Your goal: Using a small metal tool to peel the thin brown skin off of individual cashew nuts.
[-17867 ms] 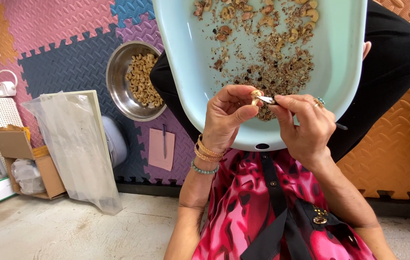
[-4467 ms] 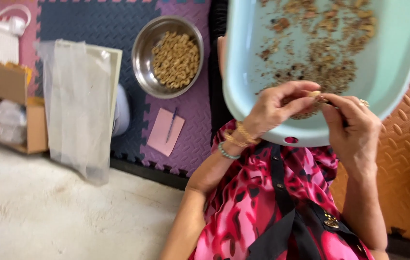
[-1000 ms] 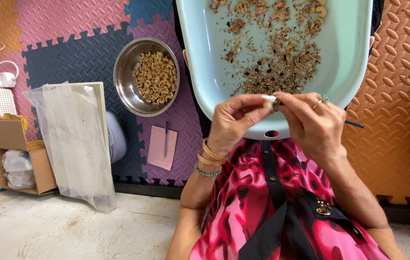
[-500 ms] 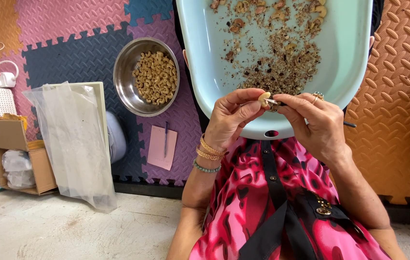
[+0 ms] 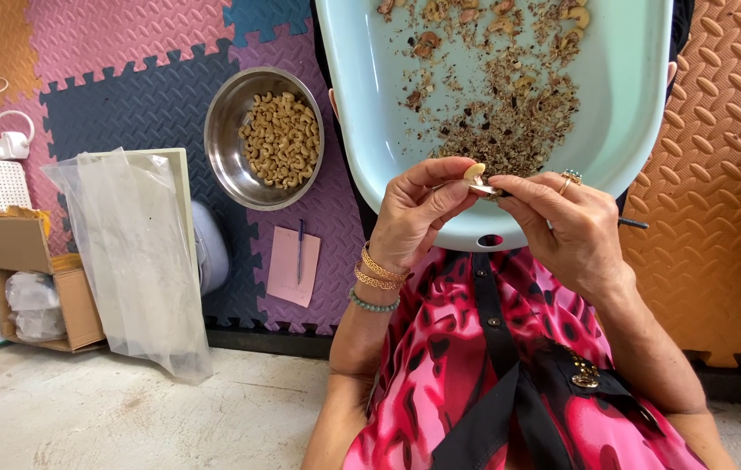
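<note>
While a pale cashew kernel (image 5: 475, 171) is pinched over the near rim of the light blue tub (image 5: 640, 104), both hands work it.

Left of the tub, a steel bowl (image 5: 218, 157) holds peeled kernels; a pink note with a pen (image 5: 292, 265) lies just below it. At the tub's near edge, the left hand (image 5: 418, 218) grips the kernel narrowly between thumb and fingertips. The right hand (image 5: 562, 226) is closed around a thin dark-handled tool (image 5: 633, 224), its tip touching the kernel. Judged light, small, curved and brittle; it should be held by its sides with gentle pressure. Skin scraps (image 5: 509, 130) litter the tub.
</note>
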